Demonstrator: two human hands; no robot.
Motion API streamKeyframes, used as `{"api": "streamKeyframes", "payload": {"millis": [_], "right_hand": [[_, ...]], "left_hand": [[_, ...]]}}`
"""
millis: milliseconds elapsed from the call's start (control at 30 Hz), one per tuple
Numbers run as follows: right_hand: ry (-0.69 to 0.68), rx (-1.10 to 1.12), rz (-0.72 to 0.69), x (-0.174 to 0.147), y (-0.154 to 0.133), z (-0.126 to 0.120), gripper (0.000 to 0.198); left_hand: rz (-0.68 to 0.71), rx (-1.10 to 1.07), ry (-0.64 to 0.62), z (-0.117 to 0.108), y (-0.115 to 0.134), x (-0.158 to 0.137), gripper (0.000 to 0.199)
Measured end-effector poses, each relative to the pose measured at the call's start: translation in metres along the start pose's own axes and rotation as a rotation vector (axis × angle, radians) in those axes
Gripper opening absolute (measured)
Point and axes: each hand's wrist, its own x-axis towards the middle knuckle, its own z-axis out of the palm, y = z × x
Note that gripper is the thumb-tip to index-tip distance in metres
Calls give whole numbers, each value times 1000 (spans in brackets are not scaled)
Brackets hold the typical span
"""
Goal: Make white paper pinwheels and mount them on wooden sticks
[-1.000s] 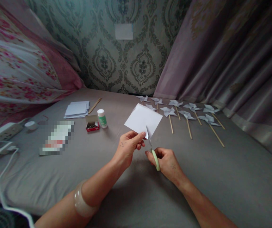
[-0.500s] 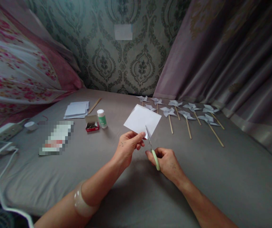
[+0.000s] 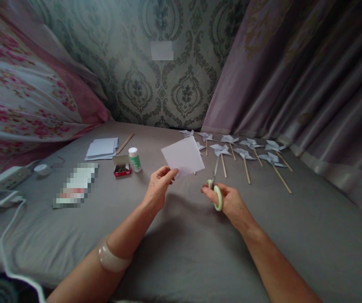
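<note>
Paper point(image 3: 184, 155) above the cloth point(image 3: 177, 248), scissors point(image 3: 220, 198) apart.
Left hand point(image 3: 158, 185) pinches one paper corner, right hand point(image 3: 231, 203) grips the scissors; I'd fear that lone pinch letting it flop, skewing any cut.

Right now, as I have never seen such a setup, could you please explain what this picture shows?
There is no machine here, just a person's two bare hands, seen by a camera worn on the head, looking forward and down. The left hand holds a white sheet; the right hand holds green-handled scissors, clear of the sheet. On the grey cloth lie stacked papers, thin sticks, a small open box, an upright bottle and, at right, white pinwheels on sticks.
</note>
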Motion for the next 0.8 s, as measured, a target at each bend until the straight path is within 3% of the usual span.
{"api": "streamKeyframes", "payload": {"millis": [133, 267, 400, 667, 800], "right_hand": [[148, 99, -16, 11, 4, -12, 43], [132, 245, -14, 15, 10, -15, 42], [133, 337, -26, 15, 13, -12, 38], [166, 385, -15, 14, 18, -6, 43], [191, 339, -38, 12, 18, -3, 42]], "left_hand": [[-79, 12, -93, 4, 0, -4, 14], [-185, 22, -209, 9, 2, -9, 17], [-173, 83, -283, 10, 2, -9, 19], [-166, 109, -261, 10, 1, -10, 19], [-234, 43, -238, 9, -1, -11, 27]]}}
